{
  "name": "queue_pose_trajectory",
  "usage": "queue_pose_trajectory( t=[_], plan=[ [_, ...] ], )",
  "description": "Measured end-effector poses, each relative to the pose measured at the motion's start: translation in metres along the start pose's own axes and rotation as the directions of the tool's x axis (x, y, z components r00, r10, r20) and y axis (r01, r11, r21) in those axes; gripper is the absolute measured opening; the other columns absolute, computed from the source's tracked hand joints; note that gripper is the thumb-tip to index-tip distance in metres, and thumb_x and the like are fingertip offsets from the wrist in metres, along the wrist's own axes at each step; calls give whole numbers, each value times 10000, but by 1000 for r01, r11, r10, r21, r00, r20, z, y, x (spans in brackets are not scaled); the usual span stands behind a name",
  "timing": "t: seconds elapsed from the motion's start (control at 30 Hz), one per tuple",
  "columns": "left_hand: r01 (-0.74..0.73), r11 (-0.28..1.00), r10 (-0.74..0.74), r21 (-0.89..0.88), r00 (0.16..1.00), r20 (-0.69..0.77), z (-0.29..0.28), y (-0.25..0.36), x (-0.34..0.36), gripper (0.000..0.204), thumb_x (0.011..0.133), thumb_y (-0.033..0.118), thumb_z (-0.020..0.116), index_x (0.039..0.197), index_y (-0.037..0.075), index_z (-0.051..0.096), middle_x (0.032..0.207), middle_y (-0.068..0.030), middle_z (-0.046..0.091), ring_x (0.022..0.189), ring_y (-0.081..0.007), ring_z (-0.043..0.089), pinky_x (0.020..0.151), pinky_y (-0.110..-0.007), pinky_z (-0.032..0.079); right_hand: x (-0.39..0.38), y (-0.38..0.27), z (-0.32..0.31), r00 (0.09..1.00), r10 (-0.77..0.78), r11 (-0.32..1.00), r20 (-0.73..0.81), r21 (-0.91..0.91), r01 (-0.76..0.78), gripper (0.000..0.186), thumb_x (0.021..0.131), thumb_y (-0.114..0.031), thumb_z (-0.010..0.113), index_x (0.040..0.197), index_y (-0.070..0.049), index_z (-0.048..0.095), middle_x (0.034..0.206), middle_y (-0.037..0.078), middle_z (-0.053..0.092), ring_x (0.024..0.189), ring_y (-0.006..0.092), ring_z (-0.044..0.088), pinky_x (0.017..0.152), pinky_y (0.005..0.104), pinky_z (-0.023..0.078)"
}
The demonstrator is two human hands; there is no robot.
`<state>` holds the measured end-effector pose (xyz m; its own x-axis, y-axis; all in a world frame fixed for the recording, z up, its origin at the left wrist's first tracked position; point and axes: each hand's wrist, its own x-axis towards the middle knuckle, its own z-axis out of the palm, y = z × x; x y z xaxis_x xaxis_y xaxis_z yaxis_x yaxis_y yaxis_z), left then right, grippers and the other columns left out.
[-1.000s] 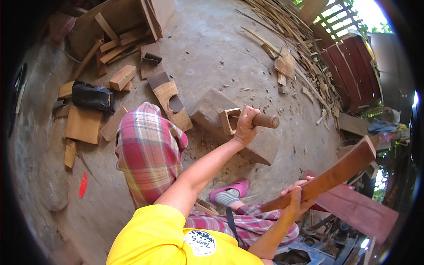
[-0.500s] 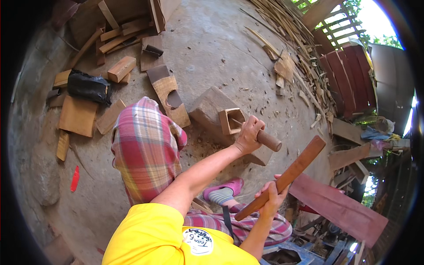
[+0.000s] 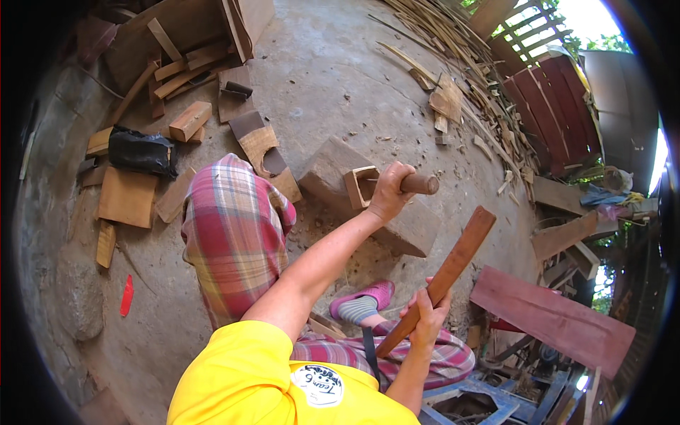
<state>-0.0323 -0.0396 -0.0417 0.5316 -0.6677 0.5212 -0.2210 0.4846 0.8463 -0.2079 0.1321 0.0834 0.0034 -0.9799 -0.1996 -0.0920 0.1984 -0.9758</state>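
My left hand (image 3: 391, 193) is wrapped round the thick round wooden handle (image 3: 422, 184) of what looks like a chisel. Its front end is hidden by the hand and a small hollow wooden piece (image 3: 354, 190). That piece rests on a big, heavy wooden block (image 3: 336, 170) on the floor, just left of my hand. Closer to my body, my right hand (image 3: 429, 315) grips a long flat wooden bar (image 3: 453, 265) near its lower half. The bar slants up and to the right, its upper end apart from the chisel handle.
Wood offcuts (image 3: 191, 120) and a black wrapped bundle (image 3: 142, 152) lie at the left. A board with a round cutout (image 3: 258, 145) is beyond my knee. Wood strips (image 3: 432, 32) are piled far right. A reddish plank (image 3: 552, 319) and a blue frame (image 3: 489, 397) stand nearby right.
My left hand has shifted away from me with the chisel handle, covering more of the hollow piece. The bar in my right hand has swung slightly left and stands steeper. The view has shifted a little.
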Motion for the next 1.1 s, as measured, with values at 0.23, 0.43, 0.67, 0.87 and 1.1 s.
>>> queue_pose_trajectory(
  t=[0.23, 0.43, 0.67, 0.87, 1.1],
  plan=[
    [76, 997, -74, 7, 985, -155, 2, -3, 2, 347, 698, 14, 742, 984, 79, 556, 904, -126, 569, 873, -356, 569, 759, -413, 460, 24, -69, 18, 989, -151, 968, -6, -205, 146, 419, 877, -121, 671, 1230, -44, 459, 718, 46, 532, 499, 136, 530, 458, 265, 480],
    [119, 991, -104, 56, 968, -227, 6, -1, 5, 346, 675, 35, 739, 951, 92, 537, 879, -116, 573, 864, -364, 557, 768, -440, 444, 68, -91, 42, 918, -397, 827, -21, -442, 347, 469, 855, -158, 733, 1216, -19, 468, 798, 23, 549, 550, 111, 555, 489, 257, 492],
    [194, 981, -181, 27, 950, -255, 8, -9, 3, 260, 692, 28, 685, 893, 103, 538, 842, -122, 580, 854, -377, 561, 744, -470, 442, 87, -106, 45, 972, 73, 710, 222, -696, 106, 453, 806, -272, 775, 1106, -36, 531, 774, 23, 568, 543, 94, 532, 452, 253, 456],
    [47, 991, -107, 128, 852, 512, 6, -2, -20, 236, 653, -36, 608, 858, 80, 594, 813, -120, 628, 853, -372, 614, 720, -446, 482, 66, -101, 37, 944, 168, 889, 284, -458, -20, 407, 836, -223, 740, 1118, -51, 503, 717, 21, 543, 510, 104, 535, 438, 247, 449],
    [12, 993, -16, 119, 999, 31, 4, 4, -19, 256, 683, -29, 632, 871, 127, 559, 854, -78, 567, 860, -337, 556, 724, -454, 416, 42, -129, 29, 977, -28, 899, 213, -422, 118, 396, 811, -122, 753, 1122, -44, 520, 779, 23, 572, 568, 94, 548, 494, 234, 462]
  ],
)
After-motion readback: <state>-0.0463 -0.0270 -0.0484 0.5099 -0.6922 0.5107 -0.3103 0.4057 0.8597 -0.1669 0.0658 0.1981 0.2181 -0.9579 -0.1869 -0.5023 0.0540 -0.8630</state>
